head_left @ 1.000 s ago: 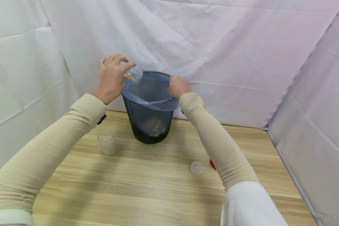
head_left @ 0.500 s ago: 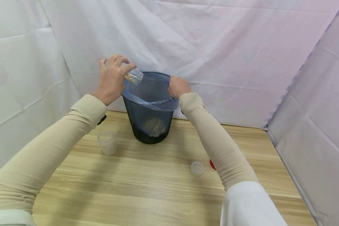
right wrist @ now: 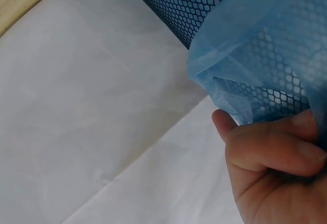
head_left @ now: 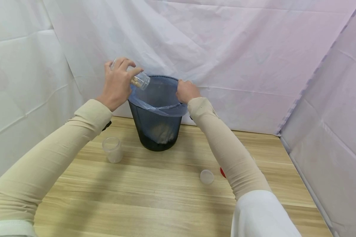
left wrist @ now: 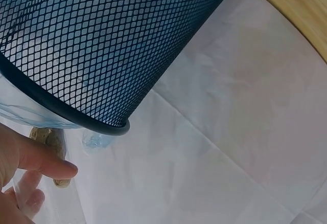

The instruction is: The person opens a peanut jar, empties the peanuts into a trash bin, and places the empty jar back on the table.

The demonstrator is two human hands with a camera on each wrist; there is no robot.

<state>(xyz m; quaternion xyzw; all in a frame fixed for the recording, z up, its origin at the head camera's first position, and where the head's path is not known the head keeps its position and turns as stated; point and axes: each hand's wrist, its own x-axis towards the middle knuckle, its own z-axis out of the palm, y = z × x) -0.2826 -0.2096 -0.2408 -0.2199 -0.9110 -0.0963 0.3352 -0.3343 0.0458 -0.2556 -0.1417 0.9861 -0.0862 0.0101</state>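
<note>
My left hand (head_left: 115, 84) grips a clear jar (head_left: 143, 80), tilted with its open mouth down and to the right, over the left rim of a black mesh wastebasket (head_left: 154, 130). Several tan pieces lie inside the jar; in the left wrist view one looks like an unshelled peanut (left wrist: 57, 144). A blue plastic bag (head_left: 169, 112) lines the basket and folds over its rim. On the right side, my right hand (head_left: 187, 91) holds the rim with curled fingers, the bag (right wrist: 240, 50) bunched beside the thumb in the right wrist view.
Left of the basket, a second clear jar (head_left: 112, 151) stands upright on the wooden table (head_left: 154, 197). A translucent round lid (head_left: 206, 176) lies to the right, near a red disc (head_left: 222, 172) partly hidden by my right forearm. White cloth (head_left: 240, 59) hangs close behind the basket.
The jar's mouth has dipped very slightly, and the pieces inside sit a little lower. My right hand and the wastebasket have stayed in place.
</note>
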